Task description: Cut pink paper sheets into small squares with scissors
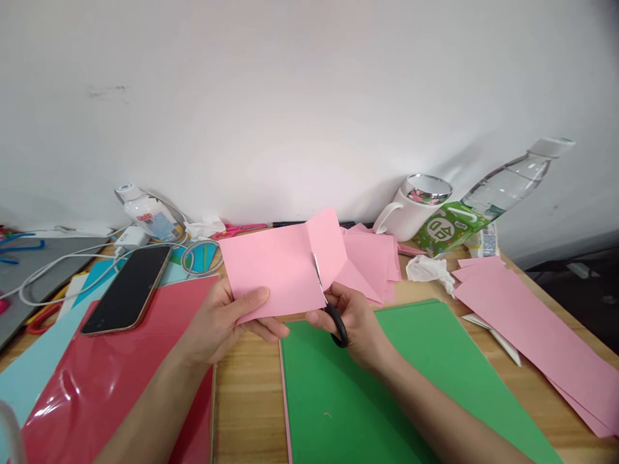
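Observation:
My left hand (236,314) grips a pink sheet of paper (271,267) by its lower left part, thumb on top and fingers beneath. In my right hand (351,319) is a pair of scissors (336,322) with black handles. Their blades are in the paper near its right end, part of the way up from the lower edge. To the right of the cut, a pink flap (326,238) bends upward, still joined to the sheet at the top as far as I can see. Both hands are above the table, close to the green paper stack (387,380).
Pink paper pieces (372,254) lie behind my right hand, and long pink strips (532,335) at the right. A white mug (411,209), green tissue pack (445,229) and clear bottle (512,180) stand by the wall. At left are a phone (128,290), cables and red sheets (126,374).

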The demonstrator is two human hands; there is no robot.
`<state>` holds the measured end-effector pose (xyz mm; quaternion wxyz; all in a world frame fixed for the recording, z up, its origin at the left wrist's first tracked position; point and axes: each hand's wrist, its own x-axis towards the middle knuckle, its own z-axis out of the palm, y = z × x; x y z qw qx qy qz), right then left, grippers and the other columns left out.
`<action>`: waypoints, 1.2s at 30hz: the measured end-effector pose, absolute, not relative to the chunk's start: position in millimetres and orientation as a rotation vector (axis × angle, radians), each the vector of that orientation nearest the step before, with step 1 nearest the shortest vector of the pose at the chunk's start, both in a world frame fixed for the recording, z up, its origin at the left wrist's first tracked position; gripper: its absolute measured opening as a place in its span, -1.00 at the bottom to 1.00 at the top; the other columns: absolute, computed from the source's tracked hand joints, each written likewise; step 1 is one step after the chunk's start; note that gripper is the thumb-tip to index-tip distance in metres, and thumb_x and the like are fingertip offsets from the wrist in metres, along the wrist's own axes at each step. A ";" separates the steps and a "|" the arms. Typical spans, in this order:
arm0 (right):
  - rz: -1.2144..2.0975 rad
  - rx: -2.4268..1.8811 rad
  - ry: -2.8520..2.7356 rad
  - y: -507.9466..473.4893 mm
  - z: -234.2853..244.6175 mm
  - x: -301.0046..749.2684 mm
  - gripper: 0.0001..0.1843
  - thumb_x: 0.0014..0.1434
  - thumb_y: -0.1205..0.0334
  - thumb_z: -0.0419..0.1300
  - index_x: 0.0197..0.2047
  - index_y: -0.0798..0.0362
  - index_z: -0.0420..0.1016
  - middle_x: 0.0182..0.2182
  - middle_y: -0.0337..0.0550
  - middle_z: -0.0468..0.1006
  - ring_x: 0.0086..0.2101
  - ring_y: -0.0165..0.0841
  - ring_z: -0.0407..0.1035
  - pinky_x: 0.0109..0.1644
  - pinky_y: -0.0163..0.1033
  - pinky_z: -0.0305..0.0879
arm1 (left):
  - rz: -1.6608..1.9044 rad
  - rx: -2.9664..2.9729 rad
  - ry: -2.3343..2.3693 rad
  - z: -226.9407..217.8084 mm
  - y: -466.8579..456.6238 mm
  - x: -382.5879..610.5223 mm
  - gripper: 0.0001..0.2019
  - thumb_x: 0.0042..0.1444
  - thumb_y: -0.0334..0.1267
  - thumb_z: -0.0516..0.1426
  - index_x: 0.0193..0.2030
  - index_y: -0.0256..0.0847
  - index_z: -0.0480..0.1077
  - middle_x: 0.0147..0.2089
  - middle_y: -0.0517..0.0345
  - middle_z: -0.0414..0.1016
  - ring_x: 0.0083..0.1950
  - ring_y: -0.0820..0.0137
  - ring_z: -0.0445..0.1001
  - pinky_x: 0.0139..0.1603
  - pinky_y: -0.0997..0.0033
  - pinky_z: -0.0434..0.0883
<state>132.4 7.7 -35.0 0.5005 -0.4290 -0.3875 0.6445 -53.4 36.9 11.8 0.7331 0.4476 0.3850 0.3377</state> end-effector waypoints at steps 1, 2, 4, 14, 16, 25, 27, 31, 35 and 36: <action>1.563 -1.040 -0.934 7.5 -34.8 132.4 -0.54 -0.36 0.19 0.45 -0.41 0.10 0.33 -0.55 -0.29 0.36 -0.49 -0.45 0.21 -0.44 -0.37 0.09 | 0.743 0.985 0.845 11.8 37.0 -53.1 -0.89 0.01 -0.31 0.19 -0.37 -0.33 0.47 -0.57 0.00 0.57 -0.58 0.35 0.53 -0.61 0.56 0.49; 1.568 -1.044 -0.931 7.3 -34.6 132.4 -0.54 -0.36 0.19 0.45 -0.41 0.11 0.32 -0.54 -0.28 0.37 -0.50 -0.46 0.20 -0.46 -0.38 0.07 | 0.745 0.983 0.843 11.9 37.1 -52.8 -0.89 0.01 -0.31 0.19 -0.37 -0.34 0.47 -0.57 0.00 0.57 -0.59 0.35 0.53 -0.62 0.56 0.48; 1.575 -1.051 -0.926 6.8 -34.2 132.2 -0.53 -0.36 0.18 0.45 -0.42 0.12 0.31 -0.54 -0.28 0.37 -0.53 -0.50 0.16 -0.48 -0.39 0.03 | 0.751 0.975 0.839 12.3 37.1 -52.3 -0.89 0.00 -0.31 0.20 -0.38 -0.34 0.47 -0.57 0.00 0.57 -0.59 0.36 0.53 -0.62 0.57 0.48; 1.588 -1.083 -0.914 7.1 -33.8 131.1 -0.46 -0.40 0.14 0.46 -0.38 0.14 0.31 -0.61 -0.34 0.34 -0.58 -0.54 0.11 -0.51 -0.40 0.00 | 0.749 0.981 0.830 13.9 36.8 -52.4 -0.89 0.00 -0.30 0.19 -0.39 -0.32 0.49 -0.58 0.01 0.56 -0.60 0.37 0.52 -0.63 0.57 0.47; 1.593 -1.067 -0.937 6.8 -34.2 130.5 -0.47 -0.37 0.12 0.45 -0.37 0.13 0.32 -0.59 -0.33 0.34 -0.57 -0.52 0.13 -0.50 -0.40 0.02 | 0.758 1.012 0.829 13.0 36.1 -51.6 -0.87 0.00 -0.29 0.20 -0.35 -0.32 0.50 -0.54 0.02 0.58 -0.56 0.35 0.54 -0.57 0.50 0.50; 1.893 -0.822 -1.403 12.9 -27.1 159.6 -0.59 -0.21 0.22 0.40 -0.27 0.13 0.41 -0.50 -0.29 0.42 -0.50 -0.49 0.28 -0.43 -0.38 0.20 | 1.342 0.985 1.029 7.2 41.2 -52.9 -0.72 -0.08 -0.26 0.26 -0.16 -0.18 0.49 -0.25 0.12 0.60 -0.23 0.30 0.55 -0.26 0.41 0.52; 1.980 -0.621 -1.474 17.3 -28.3 171.0 -0.60 -0.19 0.23 0.40 -0.25 0.13 0.42 -0.46 -0.21 0.49 -0.46 -0.43 0.36 -0.36 -0.30 0.28 | 1.385 0.960 1.041 10.4 42.7 -55.6 -0.68 -0.09 -0.27 0.26 -0.12 -0.16 0.47 -0.24 0.13 0.59 -0.23 0.32 0.55 -0.25 0.42 0.52; 1.446 -0.628 -0.941 26.6 -32.7 176.8 -0.73 0.01 0.18 0.28 -0.22 -0.03 0.31 -0.39 -0.28 0.52 -0.40 -0.44 0.41 -0.16 -0.23 0.31 | 1.260 0.945 1.046 15.9 39.0 -59.6 -0.60 -0.18 -0.23 0.30 -0.11 -0.18 0.46 -0.32 0.10 0.60 -0.34 0.31 0.55 -0.40 0.42 0.52; 1.383 -0.760 -0.907 27.7 -35.3 164.4 -0.76 0.05 0.18 0.25 -0.25 -0.02 0.26 -0.33 -0.23 0.50 -0.36 -0.41 0.42 -0.07 -0.16 0.28 | 1.055 0.944 0.978 21.7 28.2 -57.8 -0.54 -0.25 -0.16 0.33 -0.12 -0.14 0.45 -0.46 0.16 0.57 -0.57 0.35 0.49 -0.62 0.40 0.48; 1.448 -0.771 -0.935 26.3 -35.7 160.5 -0.76 0.07 0.14 0.22 -0.24 -0.01 0.26 -0.36 -0.23 0.48 -0.38 -0.42 0.41 -0.10 -0.17 0.29 | 1.004 0.947 0.965 23.7 25.7 -56.8 -0.54 -0.24 -0.15 0.32 -0.12 -0.13 0.44 -0.50 0.18 0.55 -0.64 0.37 0.46 -0.69 0.40 0.45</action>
